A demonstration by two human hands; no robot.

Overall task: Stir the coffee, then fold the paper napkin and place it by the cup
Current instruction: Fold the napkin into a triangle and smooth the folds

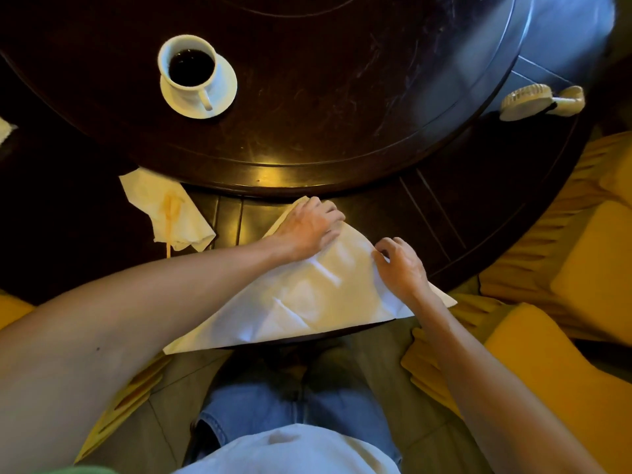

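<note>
A white cup of black coffee [189,65] stands on a white saucer [224,85] on the raised dark round turntable, far left. A large white paper napkin [307,302], folded into a triangle, lies on the table's near rim and overhangs its edge. My left hand [309,227] presses flat on the napkin's upper corner. My right hand [402,265] pinches the napkin's right edge between thumb and fingers. A thin wooden stir stick [168,230] lies on a crumpled, stained tissue [167,210] left of the napkin.
The dark wooden table [461,217] has a raised turntable [325,114] in its middle. A small cream handheld fan [540,102] lies at the right rim. Yellow-covered chairs [564,268] stand to the right. Another tissue scrap [5,130] shows at the left edge.
</note>
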